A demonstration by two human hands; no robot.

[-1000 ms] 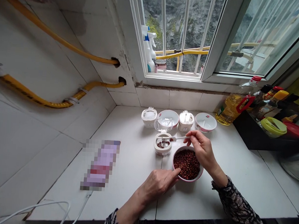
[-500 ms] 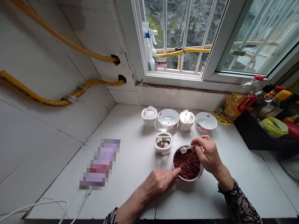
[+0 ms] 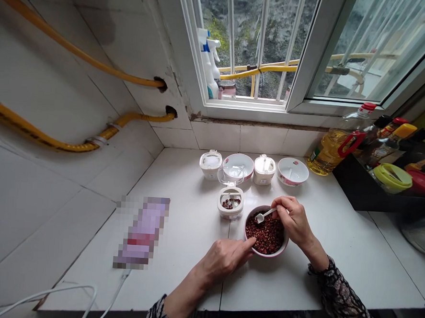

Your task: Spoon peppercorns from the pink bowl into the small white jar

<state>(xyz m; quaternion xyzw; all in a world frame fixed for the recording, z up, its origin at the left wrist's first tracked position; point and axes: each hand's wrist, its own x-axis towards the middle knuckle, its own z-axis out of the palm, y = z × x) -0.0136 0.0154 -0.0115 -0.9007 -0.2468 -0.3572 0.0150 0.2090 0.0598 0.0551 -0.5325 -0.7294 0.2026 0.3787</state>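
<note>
A bowl (image 3: pixel 285 246) full of dark red Sichuan peppercorns (image 3: pixel 269 239) stands on the white counter. My left hand (image 3: pixel 228 256) grips its near left rim, the thumb or a finger reaching over the edge. Between the fingers of my right hand (image 3: pixel 295 220) is the handle of a small white spoon (image 3: pixel 260 218), whose head is down at the peppercorns near the far side of the bowl. Just left of the bowl sits a seasoning jar (image 3: pixel 230 211), its clear lid raised, with a few peppercorns inside.
Two lidded seasoning jars (image 3: pixel 210 165) (image 3: pixel 264 171) and two white bowls (image 3: pixel 238 167) (image 3: pixel 293 172) line the back. At right stand an oil bottle (image 3: pixel 333 147) and a black box (image 3: pixel 355 184) of condiments. A blurred purple object (image 3: pixel 143 234) with a white cable lies left.
The spoon's head has dipped from above the bowl's far rim to the peppercorns. My left hand stays at the bowl. The camera view has shifted slightly.
</note>
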